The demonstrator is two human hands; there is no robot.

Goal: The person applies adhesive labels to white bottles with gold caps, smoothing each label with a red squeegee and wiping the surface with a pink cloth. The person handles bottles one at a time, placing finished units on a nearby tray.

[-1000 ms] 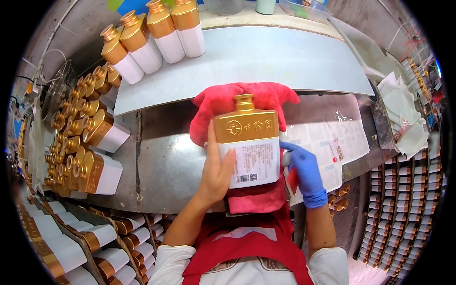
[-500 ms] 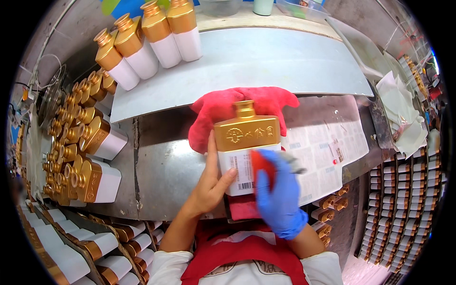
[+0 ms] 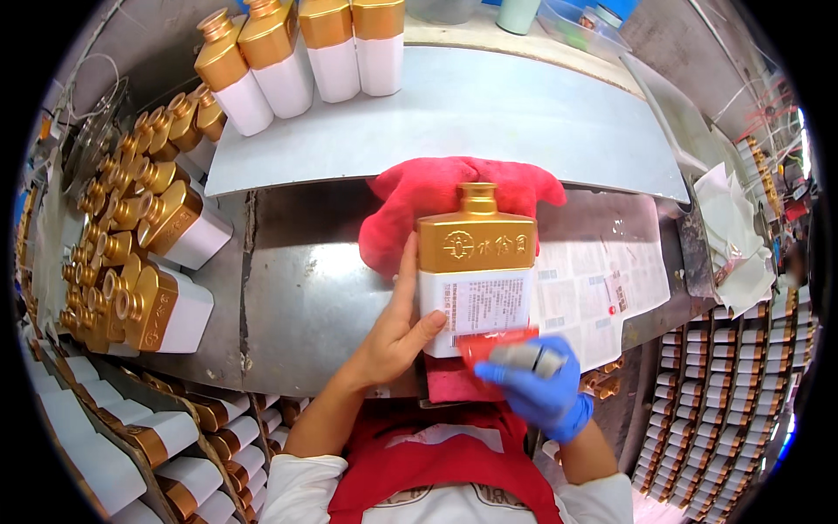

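Metal desk point(image 3: 301, 314): gold-and-white bottles point(image 3: 188, 310) stand grouped at left. Left hand point(image 3: 394, 339) grips the printed bottle point(image 3: 476, 244), centred over red cloth point(image 3: 397, 223). Right hand point(image 3: 552, 400) (blue-gloved) grips a red-and-grey tool point(image 3: 524, 356) across its lower front. Printing is present; tool work appears unfinished.

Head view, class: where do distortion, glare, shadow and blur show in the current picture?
In the head view, the pale board bows with lens distortion; in that head view, the metal bench has glare and a dark shadow under the board's edge; head view again, the red-and-grey tool looks slightly blurred.
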